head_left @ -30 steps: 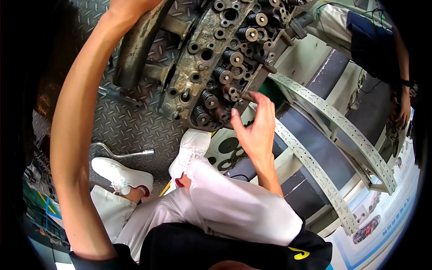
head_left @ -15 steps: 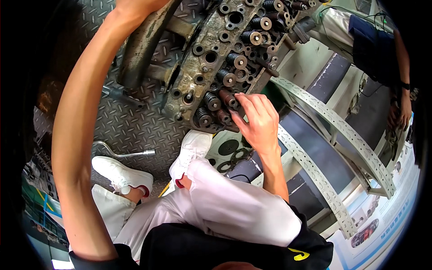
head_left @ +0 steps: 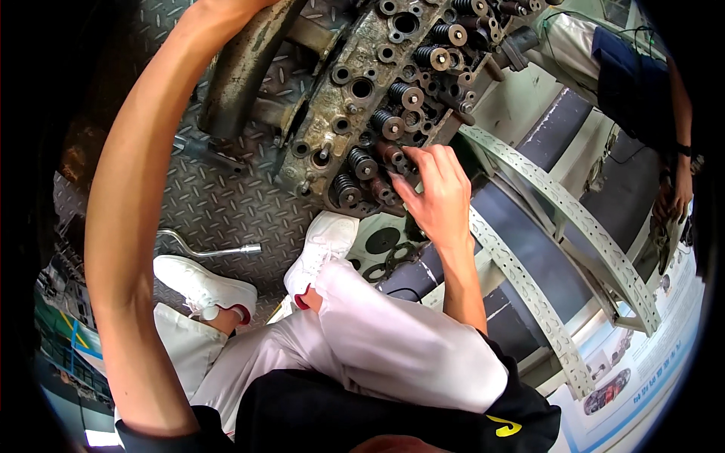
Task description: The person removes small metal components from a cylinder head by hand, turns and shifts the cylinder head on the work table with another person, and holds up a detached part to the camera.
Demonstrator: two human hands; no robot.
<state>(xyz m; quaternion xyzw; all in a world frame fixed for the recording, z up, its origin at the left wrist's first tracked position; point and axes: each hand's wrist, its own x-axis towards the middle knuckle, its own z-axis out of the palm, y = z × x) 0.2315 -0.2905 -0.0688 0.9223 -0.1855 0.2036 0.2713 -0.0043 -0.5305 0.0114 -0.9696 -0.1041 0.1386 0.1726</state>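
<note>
A greasy engine cylinder head (head_left: 325,98) with rows of valve springs (head_left: 389,124) lies tilted over the floor plate. My right hand (head_left: 438,185) is at its near right end, thumb and fingertips closed around the end of a rusty brown cylindrical part (head_left: 390,153). Close beside that part are two more springs and a second rusty piece (head_left: 381,189). At the top edge, my left hand (head_left: 230,6) is largely cut off, next to the upper end of a thick metal pipe (head_left: 249,68) joined to the head; its fingers are out of sight.
Patterned metal plate (head_left: 204,204) forms the floor, with a bent wrench handle (head_left: 215,250) near my white shoes (head_left: 200,283). A perforated light metal frame (head_left: 566,181) stands on the right. Another person (head_left: 634,83) is at the upper right. Below the head lie dark round parts (head_left: 383,240).
The cylinder head appears slightly further right and up in the picture. My right hand stays at the rusty cylindrical part, its fingers shifted slightly. My left arm has hardly moved.
</note>
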